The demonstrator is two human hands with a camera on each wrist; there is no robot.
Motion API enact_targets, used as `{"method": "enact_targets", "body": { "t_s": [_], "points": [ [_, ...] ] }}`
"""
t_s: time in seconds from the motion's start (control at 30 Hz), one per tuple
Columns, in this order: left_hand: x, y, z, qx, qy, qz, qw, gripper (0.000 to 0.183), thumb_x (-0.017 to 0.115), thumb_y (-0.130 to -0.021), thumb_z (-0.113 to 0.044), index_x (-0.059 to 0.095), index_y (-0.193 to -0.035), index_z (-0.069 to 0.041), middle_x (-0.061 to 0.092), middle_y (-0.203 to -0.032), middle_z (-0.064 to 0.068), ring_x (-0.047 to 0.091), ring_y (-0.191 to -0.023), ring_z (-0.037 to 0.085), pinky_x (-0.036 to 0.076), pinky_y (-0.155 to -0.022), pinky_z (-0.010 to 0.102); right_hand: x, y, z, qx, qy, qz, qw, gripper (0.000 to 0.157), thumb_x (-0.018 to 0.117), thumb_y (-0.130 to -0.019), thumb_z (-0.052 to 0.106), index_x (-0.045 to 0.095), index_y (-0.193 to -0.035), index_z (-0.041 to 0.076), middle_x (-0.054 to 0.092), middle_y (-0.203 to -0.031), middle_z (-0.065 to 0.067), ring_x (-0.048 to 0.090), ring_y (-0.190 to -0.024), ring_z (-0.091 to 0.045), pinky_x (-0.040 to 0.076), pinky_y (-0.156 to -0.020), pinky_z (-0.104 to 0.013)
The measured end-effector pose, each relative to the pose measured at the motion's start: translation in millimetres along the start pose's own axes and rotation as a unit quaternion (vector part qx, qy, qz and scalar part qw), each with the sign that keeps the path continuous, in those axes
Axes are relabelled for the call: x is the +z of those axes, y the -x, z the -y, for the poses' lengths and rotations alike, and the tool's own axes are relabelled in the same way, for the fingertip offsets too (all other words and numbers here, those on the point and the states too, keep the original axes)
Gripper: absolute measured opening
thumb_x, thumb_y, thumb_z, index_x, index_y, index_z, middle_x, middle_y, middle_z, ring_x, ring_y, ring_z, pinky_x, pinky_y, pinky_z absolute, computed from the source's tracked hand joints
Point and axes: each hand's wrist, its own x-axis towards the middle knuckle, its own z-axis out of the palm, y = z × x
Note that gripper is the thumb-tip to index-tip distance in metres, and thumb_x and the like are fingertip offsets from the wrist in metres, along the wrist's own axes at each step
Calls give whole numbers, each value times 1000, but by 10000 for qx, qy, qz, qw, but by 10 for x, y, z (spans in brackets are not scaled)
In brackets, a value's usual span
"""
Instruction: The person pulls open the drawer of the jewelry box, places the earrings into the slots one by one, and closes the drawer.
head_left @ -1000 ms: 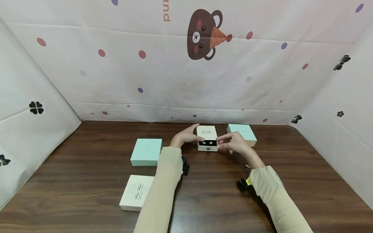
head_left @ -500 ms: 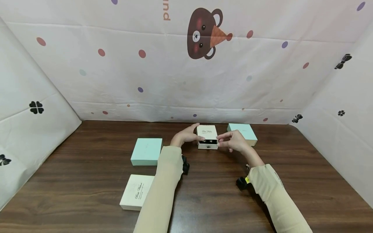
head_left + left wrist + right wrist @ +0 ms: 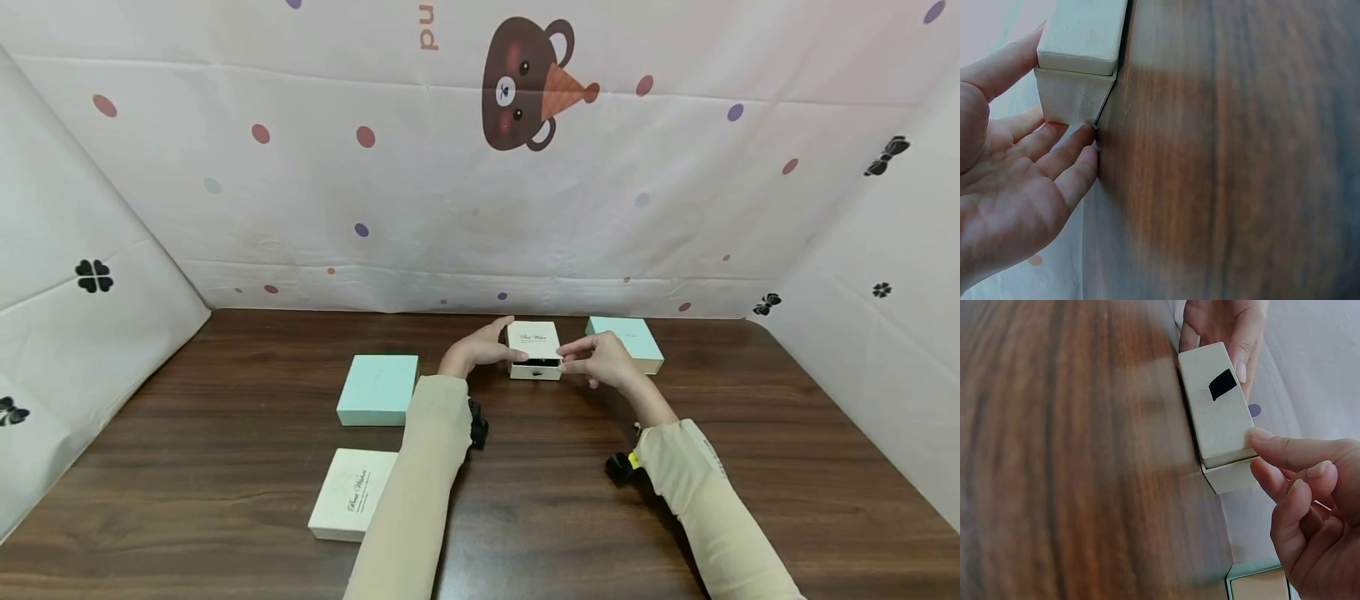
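A small cream drawer-style jewelry box [image 3: 533,340] with printed lettering sits at the back of the table. Its drawer [image 3: 535,372] sticks out a little at the front, with a thin dark strip of lining showing. My left hand [image 3: 480,350] holds the box from its left side, thumb near the front edge and fingers toward the back; in the left wrist view, fingertips [image 3: 1090,134] touch its far end. My right hand [image 3: 603,364] is at the front right corner. In the right wrist view, its thumb [image 3: 1285,449] presses the drawer front's edge, and its index finger lies along the box.
A mint box [image 3: 626,337] stands just right of my right hand. Another mint box [image 3: 377,390] and a larger cream box [image 3: 352,493] lie on the left, the latter partly behind my left sleeve. A tiny shiny object [image 3: 637,427] lies by my right wrist.
The drawer has slid back into the box under my right hand. Two small shiny pieces on its black lining, visible earlier, are now covered. My left hand has stayed in place.
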Motion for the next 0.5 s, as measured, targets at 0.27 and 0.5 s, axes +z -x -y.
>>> {"method": "enact_targets", "body": {
  "t_s": [0.27, 0.5],
  "points": [
    [3, 3, -4, -7, 15, -8, 10000, 83, 66, -84, -28, 13, -148, -18, 11, -152, 4, 13, -138, 24, 21, -107, 46, 6, -19, 0, -9, 36, -17, 10000, 24, 70, -80, 10, 69, -102, 0, 65, -75, -3, 39, -35, -9, 42, -40, -26],
    [3, -5, 3, -39, 29, -33, 10000, 83, 66, -84, -27, 14, -148, -19, 11, -152, 3, 13, -138, 24, 21, -107, 45, -3, -26, 18, 73, 102, -35, 9999, 22, 68, -81, 9, 69, -101, 1, 63, -73, -2, 37, -34, -9, 41, -40, -26]
  ]
}}
